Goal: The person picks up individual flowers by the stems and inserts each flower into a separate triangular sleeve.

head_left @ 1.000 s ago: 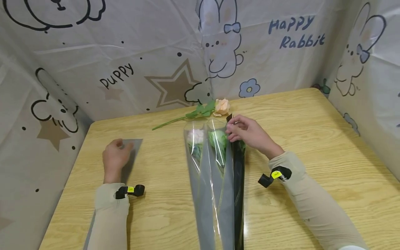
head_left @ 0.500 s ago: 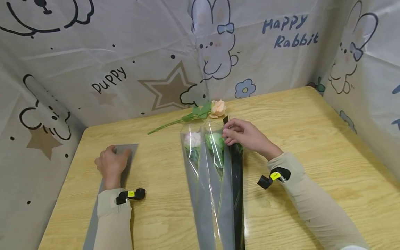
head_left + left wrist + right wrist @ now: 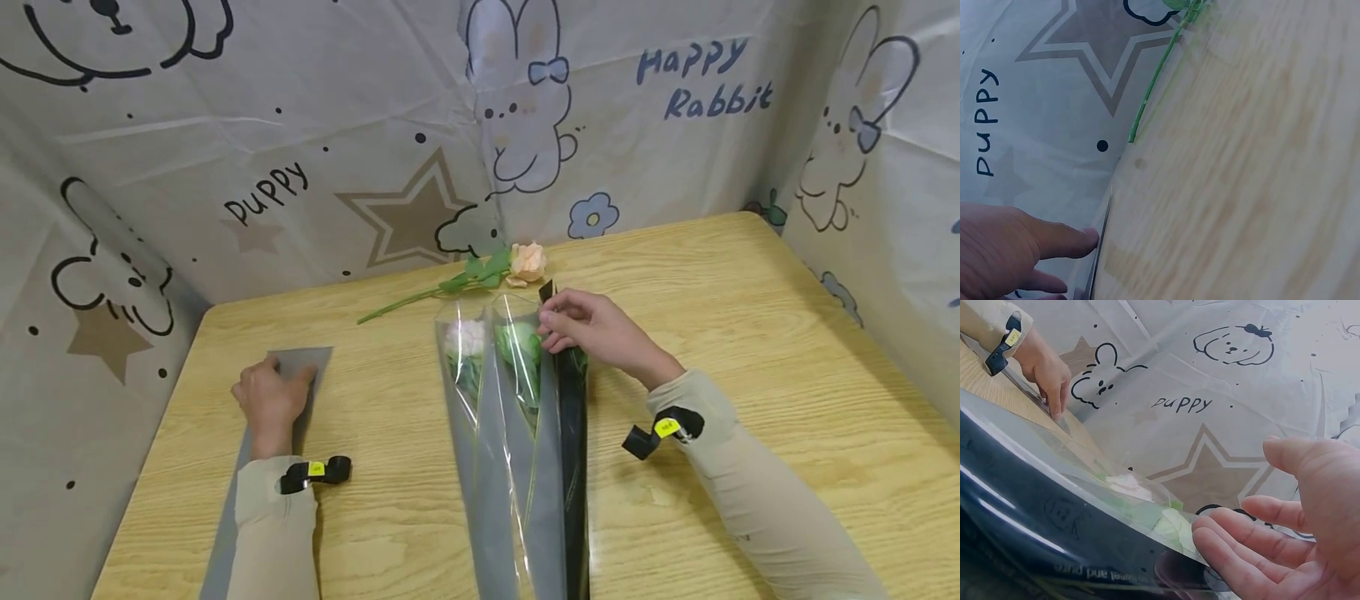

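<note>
Over the yellow wood-grain surface (image 3: 750, 333), left hand (image 3: 272, 404) and right hand (image 3: 596, 329) spread fingers (image 3: 1254, 528), the left likely steadying a flat grey plastic sleeve (image 3: 306, 357) at eight o'clock.

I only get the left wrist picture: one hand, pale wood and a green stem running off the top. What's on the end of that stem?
Observer: A peach-coloured rose, as the head view shows.
Visitor: Pretty! And what's going on further right, past my picture?
Observer: The right hand is at the far end of a black flower sleeve.
</note>
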`<state>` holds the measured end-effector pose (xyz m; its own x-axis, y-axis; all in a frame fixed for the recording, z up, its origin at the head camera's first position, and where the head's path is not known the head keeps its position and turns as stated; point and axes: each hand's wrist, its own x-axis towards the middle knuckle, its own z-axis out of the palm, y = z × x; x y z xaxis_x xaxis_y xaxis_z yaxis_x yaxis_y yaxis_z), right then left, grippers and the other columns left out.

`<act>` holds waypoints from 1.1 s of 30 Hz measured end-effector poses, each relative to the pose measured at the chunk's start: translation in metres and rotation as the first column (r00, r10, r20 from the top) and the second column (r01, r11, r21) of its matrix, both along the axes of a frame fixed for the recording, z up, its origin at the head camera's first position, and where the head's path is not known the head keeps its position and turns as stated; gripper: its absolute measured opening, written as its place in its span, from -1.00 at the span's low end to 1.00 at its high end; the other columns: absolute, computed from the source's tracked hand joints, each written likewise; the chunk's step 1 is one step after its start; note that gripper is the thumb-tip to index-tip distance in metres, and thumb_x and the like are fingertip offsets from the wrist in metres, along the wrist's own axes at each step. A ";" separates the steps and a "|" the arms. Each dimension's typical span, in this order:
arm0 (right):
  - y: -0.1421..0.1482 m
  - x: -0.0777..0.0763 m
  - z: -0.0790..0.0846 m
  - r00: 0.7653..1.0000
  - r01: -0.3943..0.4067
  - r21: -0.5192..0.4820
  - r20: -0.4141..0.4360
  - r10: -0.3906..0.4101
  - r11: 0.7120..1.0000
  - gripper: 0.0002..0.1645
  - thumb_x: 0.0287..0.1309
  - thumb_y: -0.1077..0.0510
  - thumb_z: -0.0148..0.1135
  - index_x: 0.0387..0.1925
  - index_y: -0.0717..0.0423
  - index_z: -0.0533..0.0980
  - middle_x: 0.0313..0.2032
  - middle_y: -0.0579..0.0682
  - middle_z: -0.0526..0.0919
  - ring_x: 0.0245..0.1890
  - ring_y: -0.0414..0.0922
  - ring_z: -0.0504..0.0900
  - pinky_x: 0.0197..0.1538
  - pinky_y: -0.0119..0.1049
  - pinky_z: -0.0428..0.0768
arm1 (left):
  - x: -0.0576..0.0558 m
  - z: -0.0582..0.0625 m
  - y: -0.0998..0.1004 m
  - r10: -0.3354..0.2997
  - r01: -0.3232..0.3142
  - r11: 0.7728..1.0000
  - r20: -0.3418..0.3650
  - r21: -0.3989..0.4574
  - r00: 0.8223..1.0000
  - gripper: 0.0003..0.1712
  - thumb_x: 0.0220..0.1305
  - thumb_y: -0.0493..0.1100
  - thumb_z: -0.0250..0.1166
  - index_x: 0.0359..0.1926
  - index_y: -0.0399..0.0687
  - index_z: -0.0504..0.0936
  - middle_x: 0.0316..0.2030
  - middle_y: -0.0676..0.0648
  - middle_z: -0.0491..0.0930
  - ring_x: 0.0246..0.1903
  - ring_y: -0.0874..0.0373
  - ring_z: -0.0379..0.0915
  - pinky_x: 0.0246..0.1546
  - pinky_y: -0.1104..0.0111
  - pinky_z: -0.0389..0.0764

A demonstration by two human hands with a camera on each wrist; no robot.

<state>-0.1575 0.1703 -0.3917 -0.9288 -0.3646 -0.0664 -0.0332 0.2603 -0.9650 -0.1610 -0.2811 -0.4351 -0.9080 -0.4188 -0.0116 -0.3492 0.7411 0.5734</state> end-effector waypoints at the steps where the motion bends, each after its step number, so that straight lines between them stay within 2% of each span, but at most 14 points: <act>1: 0.000 0.000 0.000 1.000 -0.002 -0.002 0.000 0.002 1.000 -0.50 0.54 -0.02 0.13 0.18 0.34 0.47 0.01 0.29 0.71 -0.11 0.02 0.80 0.00 -0.24 0.80 | 0.000 0.000 0.000 -0.006 0.006 1.000 -0.005 -0.005 1.000 -0.24 0.40 -0.08 0.31 0.40 -0.55 0.34 0.35 -0.58 0.36 0.38 -0.46 0.16 0.41 -0.17 0.14; 10: -0.001 0.000 0.000 1.000 -0.016 -0.007 -0.021 0.016 1.000 -0.53 0.55 0.00 0.12 0.15 0.35 0.49 0.00 0.31 0.71 -0.13 0.00 0.80 -0.01 -0.23 0.80 | -0.001 -0.002 -0.001 -0.065 0.062 0.997 -0.061 -0.041 0.996 -0.42 0.41 -0.14 0.32 0.25 -0.55 0.52 0.23 -0.55 0.50 0.29 -0.43 0.30 0.41 -0.16 0.14; 22: -0.002 0.001 0.000 0.999 -0.022 -0.013 -0.026 0.022 1.000 -0.52 0.55 0.01 0.13 0.15 0.39 0.48 -0.01 0.34 0.71 -0.14 -0.01 0.80 -0.02 -0.24 0.80 | -0.003 -0.002 0.002 -0.130 0.128 0.991 -0.052 -0.041 0.990 -0.46 0.42 -0.14 0.31 0.24 -0.48 0.56 0.23 -0.49 0.55 0.25 -0.40 0.41 0.46 -0.14 0.15; 27: -0.001 0.001 -0.001 0.999 -0.024 -0.011 -0.030 0.024 1.000 -0.51 0.55 0.01 0.13 0.15 0.39 0.48 -0.01 0.34 0.71 -0.13 -0.03 0.80 -0.01 -0.25 0.80 | -0.005 0.000 0.004 -0.127 0.126 0.992 -0.038 -0.028 0.991 -0.47 0.43 -0.13 0.30 0.27 -0.42 0.56 0.28 -0.47 0.53 0.28 -0.38 0.40 0.45 -0.13 0.20; 33: -0.001 0.001 0.000 0.999 -0.024 -0.010 -0.032 0.024 1.000 -0.51 0.55 0.01 0.12 0.15 0.40 0.48 -0.01 0.34 0.71 -0.13 -0.03 0.79 -0.01 -0.25 0.80 | -0.006 0.004 0.007 -0.141 0.140 0.990 -0.053 -0.030 0.989 -0.46 0.46 -0.09 0.26 0.29 -0.37 0.56 0.32 -0.44 0.51 0.35 -0.35 0.39 0.39 -0.16 0.38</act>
